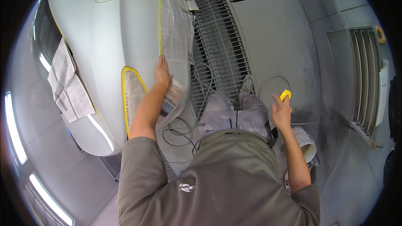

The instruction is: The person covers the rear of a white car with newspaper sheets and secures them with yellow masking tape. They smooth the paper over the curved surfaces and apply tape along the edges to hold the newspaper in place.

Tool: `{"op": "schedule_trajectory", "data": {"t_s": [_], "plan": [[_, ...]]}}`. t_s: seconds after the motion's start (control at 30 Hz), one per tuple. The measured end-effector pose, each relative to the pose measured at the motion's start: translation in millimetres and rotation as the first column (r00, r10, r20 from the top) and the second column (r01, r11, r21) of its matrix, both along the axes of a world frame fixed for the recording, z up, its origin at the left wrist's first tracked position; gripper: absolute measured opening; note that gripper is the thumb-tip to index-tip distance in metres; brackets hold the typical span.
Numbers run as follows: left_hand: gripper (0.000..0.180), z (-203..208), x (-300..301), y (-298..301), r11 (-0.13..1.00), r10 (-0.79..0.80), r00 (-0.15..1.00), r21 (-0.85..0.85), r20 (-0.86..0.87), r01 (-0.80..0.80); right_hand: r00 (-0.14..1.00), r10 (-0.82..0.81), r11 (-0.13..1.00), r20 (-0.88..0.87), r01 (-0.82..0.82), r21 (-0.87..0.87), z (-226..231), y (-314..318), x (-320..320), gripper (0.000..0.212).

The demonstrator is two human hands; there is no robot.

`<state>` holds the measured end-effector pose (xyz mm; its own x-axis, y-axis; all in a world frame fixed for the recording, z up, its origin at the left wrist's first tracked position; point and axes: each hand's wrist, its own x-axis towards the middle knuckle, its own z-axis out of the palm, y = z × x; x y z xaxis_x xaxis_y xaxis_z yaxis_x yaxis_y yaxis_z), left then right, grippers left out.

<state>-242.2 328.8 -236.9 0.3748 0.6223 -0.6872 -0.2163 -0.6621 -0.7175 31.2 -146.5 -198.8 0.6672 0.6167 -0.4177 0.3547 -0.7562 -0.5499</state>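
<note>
On the pale grey car body [109, 29] at the left, my left hand [163, 72] lies flat with its fingers stretched out. Its fingertips touch the lower end of a yellow masking tape line [159, 29] that edges a newspaper masking sheet [178, 31]. Lower down, printed paper [172, 96] hangs beside my left wrist. My right hand [282, 112] is held out to the right, away from the car, gripping what looks like a roll of yellow masking tape [285, 95] by the fingertips. Yellow tape also borders a paper-covered lamp area [133, 90] near my left forearm.
A metal floor grating [220, 33] runs beside the car. A grey hose [180, 132] lies coiled near my legs. A white bucket [307, 150] stands by my right forearm. Along the right wall are a slatted vent [363, 79] and a hanging tape roll [380, 34].
</note>
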Motion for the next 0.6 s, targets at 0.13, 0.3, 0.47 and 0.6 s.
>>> {"op": "schedule_trajectory", "data": {"t_s": [0.13, 0.3, 0.47, 0.6], "plan": [[0.089, -24.0, -38.8, 5.5, 0.952, 0.270, 0.926, -0.215, 0.264, -0.216, 0.997, 0.049, 0.977, 0.061, -0.061, 0.206, 7.7, 40.9, 16.7, 0.046], [0.085, -70.7, -92.4, 35.4, 0.810, 0.514, 0.765, -0.513, 0.387, -0.285, 0.994, 0.024, 1.000, 0.103, -0.026, 0.015, 19.6, 64.2, 21.1, 0.047], [0.114, -79.0, -64.9, 16.2, 0.956, 0.164, 0.974, -0.220, -0.154, -0.196, 0.953, -0.302, 0.951, 0.015, 0.301, 0.071, 31.8, 45.8, 37.4, 0.045], [0.083, -69.6, 21.0, 3.5, 0.694, 0.259, 0.953, -0.656, -0.155, -0.295, 0.776, -0.623, 0.782, 0.100, 0.613, 0.111, 30.8, 19.0, 58.8, 0.041]]}}
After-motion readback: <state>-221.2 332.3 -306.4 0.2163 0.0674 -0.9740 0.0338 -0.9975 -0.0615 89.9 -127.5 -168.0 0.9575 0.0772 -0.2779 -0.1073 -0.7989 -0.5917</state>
